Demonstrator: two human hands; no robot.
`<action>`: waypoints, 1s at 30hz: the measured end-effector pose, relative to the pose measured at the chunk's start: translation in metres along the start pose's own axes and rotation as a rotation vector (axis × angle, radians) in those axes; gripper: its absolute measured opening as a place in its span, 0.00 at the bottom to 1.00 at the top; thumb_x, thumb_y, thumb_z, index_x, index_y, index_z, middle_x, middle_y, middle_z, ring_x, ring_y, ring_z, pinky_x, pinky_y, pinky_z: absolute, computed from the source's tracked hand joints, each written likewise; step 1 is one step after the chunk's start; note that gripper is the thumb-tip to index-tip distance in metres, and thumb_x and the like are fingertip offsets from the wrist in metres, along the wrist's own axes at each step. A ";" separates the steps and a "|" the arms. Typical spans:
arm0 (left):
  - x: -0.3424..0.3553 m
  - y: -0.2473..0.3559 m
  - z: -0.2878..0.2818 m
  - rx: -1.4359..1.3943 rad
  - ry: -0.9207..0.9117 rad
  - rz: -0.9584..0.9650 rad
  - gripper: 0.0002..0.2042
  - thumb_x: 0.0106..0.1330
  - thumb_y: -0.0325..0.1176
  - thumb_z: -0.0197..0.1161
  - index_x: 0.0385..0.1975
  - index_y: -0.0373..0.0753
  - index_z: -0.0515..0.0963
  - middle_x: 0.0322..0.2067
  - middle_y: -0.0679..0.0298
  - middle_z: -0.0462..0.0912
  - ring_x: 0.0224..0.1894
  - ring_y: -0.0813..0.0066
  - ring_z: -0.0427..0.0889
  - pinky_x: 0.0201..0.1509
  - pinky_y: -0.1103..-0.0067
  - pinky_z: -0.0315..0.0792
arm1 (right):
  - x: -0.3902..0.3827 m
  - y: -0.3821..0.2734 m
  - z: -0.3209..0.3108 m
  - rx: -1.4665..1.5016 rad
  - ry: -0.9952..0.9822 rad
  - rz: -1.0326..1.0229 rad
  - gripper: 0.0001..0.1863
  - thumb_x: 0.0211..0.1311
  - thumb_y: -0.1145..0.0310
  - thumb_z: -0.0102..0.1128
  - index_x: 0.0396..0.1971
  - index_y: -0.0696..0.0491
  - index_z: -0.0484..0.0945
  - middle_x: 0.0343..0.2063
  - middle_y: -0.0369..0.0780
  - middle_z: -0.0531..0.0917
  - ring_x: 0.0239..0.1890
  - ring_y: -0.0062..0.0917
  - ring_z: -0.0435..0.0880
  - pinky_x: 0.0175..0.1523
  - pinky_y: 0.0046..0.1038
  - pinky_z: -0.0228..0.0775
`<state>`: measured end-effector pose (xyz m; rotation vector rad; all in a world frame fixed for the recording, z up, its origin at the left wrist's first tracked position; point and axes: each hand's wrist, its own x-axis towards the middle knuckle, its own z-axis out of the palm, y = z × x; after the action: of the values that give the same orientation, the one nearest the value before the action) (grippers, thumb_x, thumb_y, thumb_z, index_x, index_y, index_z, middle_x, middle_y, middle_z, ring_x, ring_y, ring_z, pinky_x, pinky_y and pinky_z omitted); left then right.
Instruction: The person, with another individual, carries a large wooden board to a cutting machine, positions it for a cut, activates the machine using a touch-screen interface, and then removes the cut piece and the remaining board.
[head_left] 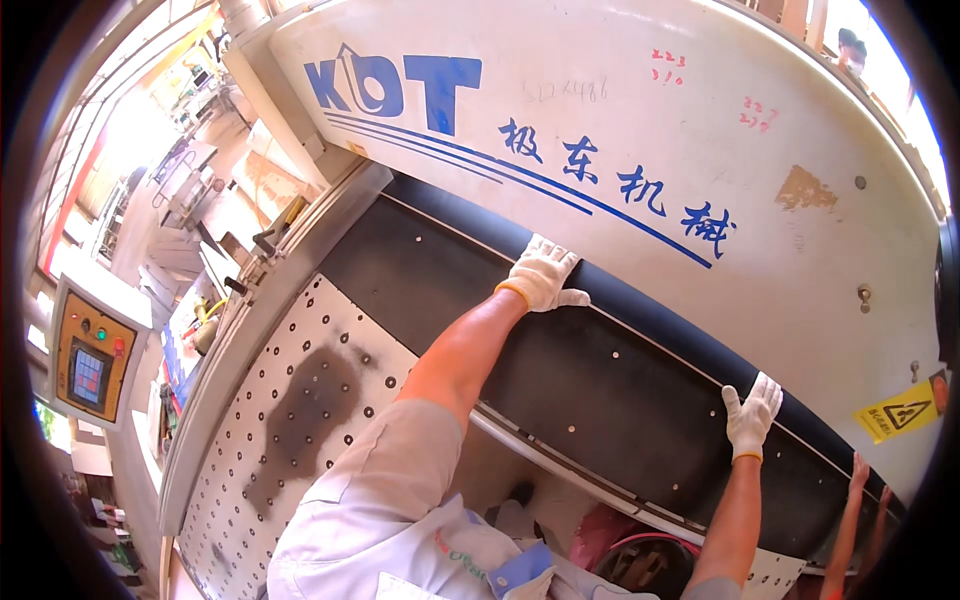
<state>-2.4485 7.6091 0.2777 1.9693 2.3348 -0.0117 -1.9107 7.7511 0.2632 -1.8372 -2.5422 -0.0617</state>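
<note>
My left hand (543,277), in a white knit glove, lies flat across the far edge of a long black panel (545,375). Its fingers are stretched forward and the thumb is spread to the right. Farther right, my right hand (752,420), gloved alike, rests on the same edge with fingers extended and thumb apart. The panel is flat, with a few small pale dots on it. A thin light line runs along its far side, beside a dark strip (650,315) beneath the machine's white cover (620,100). Both palms are hidden against the surface.
A pale perforated metal table (225,480) with a dark stain extends at left. Beyond it stands a control box (95,350) with screen and buttons. Another person's bare hand (858,472) touches the panel's far right. A yellow warning label (900,412) is on the cover.
</note>
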 end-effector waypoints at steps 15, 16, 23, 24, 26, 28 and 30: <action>0.004 -0.003 0.004 -0.014 0.064 0.020 0.60 0.74 0.86 0.51 0.90 0.37 0.61 0.88 0.44 0.65 0.92 0.40 0.56 0.95 0.51 0.45 | -0.060 -0.127 0.006 0.104 0.172 0.224 0.51 0.83 0.31 0.57 0.79 0.68 0.73 0.81 0.68 0.70 0.86 0.63 0.63 0.91 0.59 0.48; 0.007 -0.004 0.016 -0.014 0.165 0.040 0.60 0.74 0.86 0.51 0.90 0.37 0.61 0.87 0.44 0.66 0.92 0.40 0.56 0.96 0.51 0.44 | -0.061 -0.126 0.007 0.091 0.147 0.246 0.52 0.84 0.31 0.55 0.80 0.69 0.71 0.82 0.69 0.68 0.87 0.63 0.61 0.92 0.59 0.45; -0.041 0.002 0.021 -0.069 0.319 -0.087 0.51 0.76 0.75 0.63 0.83 0.34 0.70 0.85 0.43 0.67 0.89 0.39 0.59 0.96 0.50 0.45 | -0.062 -0.144 0.006 0.057 0.055 0.241 0.53 0.85 0.30 0.53 0.82 0.70 0.68 0.83 0.71 0.65 0.89 0.64 0.58 0.93 0.57 0.43; -0.061 0.009 0.025 -0.127 0.323 -0.045 0.48 0.76 0.71 0.65 0.82 0.34 0.72 0.84 0.42 0.68 0.89 0.38 0.60 0.95 0.50 0.46 | -0.063 -0.145 0.007 0.050 0.078 0.238 0.53 0.84 0.30 0.54 0.80 0.69 0.70 0.82 0.70 0.68 0.88 0.63 0.60 0.92 0.56 0.45; -0.126 0.014 0.039 -0.240 0.375 0.042 0.45 0.75 0.65 0.70 0.79 0.32 0.74 0.83 0.41 0.69 0.88 0.37 0.61 0.94 0.48 0.49 | -0.064 -0.141 0.012 -0.011 0.203 0.201 0.47 0.83 0.30 0.56 0.68 0.66 0.79 0.72 0.65 0.78 0.79 0.61 0.72 0.84 0.58 0.60; -0.205 -0.006 0.039 -0.303 0.419 0.041 0.43 0.74 0.61 0.73 0.77 0.31 0.76 0.82 0.41 0.70 0.87 0.37 0.63 0.93 0.47 0.53 | -0.063 -0.140 0.001 -0.048 0.242 0.152 0.43 0.82 0.31 0.57 0.59 0.64 0.83 0.62 0.60 0.86 0.69 0.59 0.82 0.74 0.60 0.72; -0.295 -0.051 0.011 -0.271 0.480 -0.059 0.40 0.70 0.57 0.77 0.72 0.31 0.79 0.78 0.40 0.74 0.84 0.36 0.67 0.91 0.50 0.60 | -0.066 -0.115 -0.003 -0.090 0.299 0.109 0.42 0.82 0.30 0.56 0.54 0.63 0.86 0.54 0.57 0.89 0.61 0.58 0.88 0.66 0.61 0.79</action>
<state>-2.4485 7.3101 0.2849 1.9268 2.4848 0.8133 -1.9988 7.6522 0.2610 -1.8321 -2.2679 -0.4223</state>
